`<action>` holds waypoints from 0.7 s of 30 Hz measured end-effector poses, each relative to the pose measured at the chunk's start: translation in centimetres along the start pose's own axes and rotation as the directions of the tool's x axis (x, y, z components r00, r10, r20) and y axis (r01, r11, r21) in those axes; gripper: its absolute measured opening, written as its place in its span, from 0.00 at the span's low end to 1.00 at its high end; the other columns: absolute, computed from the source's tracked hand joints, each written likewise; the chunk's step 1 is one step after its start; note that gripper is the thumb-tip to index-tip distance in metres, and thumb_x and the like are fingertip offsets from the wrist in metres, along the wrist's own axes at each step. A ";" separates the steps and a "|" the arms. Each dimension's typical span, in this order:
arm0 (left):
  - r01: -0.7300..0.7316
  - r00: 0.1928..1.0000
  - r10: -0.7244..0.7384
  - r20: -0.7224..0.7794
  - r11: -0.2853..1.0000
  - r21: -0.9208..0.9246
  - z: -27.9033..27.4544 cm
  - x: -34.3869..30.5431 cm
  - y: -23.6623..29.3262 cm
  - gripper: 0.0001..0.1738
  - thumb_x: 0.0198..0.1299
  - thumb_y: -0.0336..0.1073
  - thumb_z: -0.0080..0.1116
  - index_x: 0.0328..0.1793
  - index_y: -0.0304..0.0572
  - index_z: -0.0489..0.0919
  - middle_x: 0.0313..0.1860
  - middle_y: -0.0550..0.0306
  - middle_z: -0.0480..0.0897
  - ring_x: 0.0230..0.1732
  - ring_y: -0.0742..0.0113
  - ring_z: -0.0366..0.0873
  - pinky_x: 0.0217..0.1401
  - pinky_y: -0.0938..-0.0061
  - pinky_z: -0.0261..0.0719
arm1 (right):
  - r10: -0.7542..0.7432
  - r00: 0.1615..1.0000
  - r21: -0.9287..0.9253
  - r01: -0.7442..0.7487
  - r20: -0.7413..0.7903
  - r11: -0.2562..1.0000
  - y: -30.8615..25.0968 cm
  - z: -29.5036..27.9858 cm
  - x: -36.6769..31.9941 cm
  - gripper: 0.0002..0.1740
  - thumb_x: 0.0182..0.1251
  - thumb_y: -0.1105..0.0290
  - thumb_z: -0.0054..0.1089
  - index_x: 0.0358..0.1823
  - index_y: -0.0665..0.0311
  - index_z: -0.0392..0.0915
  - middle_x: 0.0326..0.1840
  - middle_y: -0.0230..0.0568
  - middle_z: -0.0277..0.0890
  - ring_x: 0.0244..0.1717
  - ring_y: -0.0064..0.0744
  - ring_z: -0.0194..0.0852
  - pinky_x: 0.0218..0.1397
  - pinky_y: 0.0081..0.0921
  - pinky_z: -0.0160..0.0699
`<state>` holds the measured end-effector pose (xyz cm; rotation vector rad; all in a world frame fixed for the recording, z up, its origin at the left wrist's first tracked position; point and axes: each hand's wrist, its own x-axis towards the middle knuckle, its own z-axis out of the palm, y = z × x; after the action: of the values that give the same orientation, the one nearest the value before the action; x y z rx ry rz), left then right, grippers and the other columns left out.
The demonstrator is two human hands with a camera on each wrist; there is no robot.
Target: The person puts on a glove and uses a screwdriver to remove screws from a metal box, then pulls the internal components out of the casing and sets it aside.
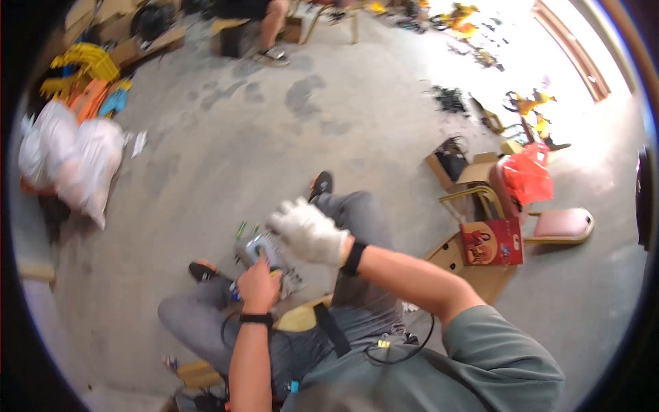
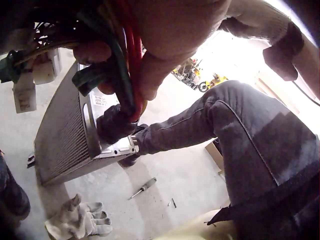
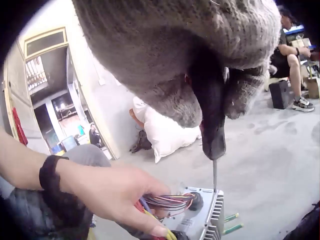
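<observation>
A silver metal box with a finned side (image 2: 65,135) stands on the floor between the legs. My bare left hand (image 1: 259,285) grips a bundle of coloured wires (image 3: 172,201) that enters the box through a black grommet. Green and white connectors hang from the bundle in the left wrist view. My gloved right hand (image 3: 185,55) holds a black-handled screwdriver (image 3: 214,135) upright, its shaft reaching down to the box's top edge beside the fins. Whether the tip sits in a screw cannot be told.
On the floor near the box lie a loose glove (image 2: 80,220), another screwdriver (image 2: 144,187) and green-handled items (image 3: 232,228). White sacks (image 1: 75,158) stand at the left, a red printed box (image 1: 491,242) and a pink stool (image 1: 563,225) at the right. A person sits at the far side.
</observation>
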<state>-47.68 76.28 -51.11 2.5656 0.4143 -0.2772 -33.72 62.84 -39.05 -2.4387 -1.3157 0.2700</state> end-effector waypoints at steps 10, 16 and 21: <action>-0.025 0.997 0.022 -0.067 0.999 -0.038 -0.2 -0.3 0.4 0.22 0.55 0.45 0.71 0.45 0.34 0.79 0.30 0.43 0.86 0.36 0.43 0.86 0.40 0.52 0.80 | 0.261 0.961 0.077 -0.268 0.086 0.960 -0.2 0.6 1.6 0.10 0.68 0.65 0.62 0.45 0.62 0.79 0.44 0.48 0.78 0.51 0.55 0.79 0.51 0.44 0.80; -0.035 0.996 0.029 -0.080 0.997 -0.068 0.2 -0.2 0.1 0.22 0.53 0.46 0.72 0.42 0.35 0.79 0.30 0.40 0.85 0.35 0.40 0.85 0.38 0.51 0.80 | -0.039 0.990 0.020 0.042 -0.135 0.999 -0.4 0.3 1.5 0.11 0.62 0.72 0.62 0.46 0.60 0.80 0.48 0.45 0.77 0.55 0.53 0.76 0.54 0.41 0.78; -0.036 0.996 0.030 -0.087 0.998 -0.060 0.0 -0.4 0.2 0.23 0.53 0.47 0.72 0.43 0.35 0.79 0.31 0.41 0.86 0.35 0.41 0.85 0.39 0.51 0.80 | 0.203 0.978 0.084 -0.206 0.045 0.975 -0.3 0.3 1.5 0.07 0.67 0.72 0.59 0.44 0.61 0.81 0.45 0.47 0.78 0.50 0.54 0.77 0.50 0.42 0.79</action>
<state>-47.95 76.08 -50.92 2.5280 0.4055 -0.1397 -33.22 64.34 -39.21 -2.5059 -1.0425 0.4173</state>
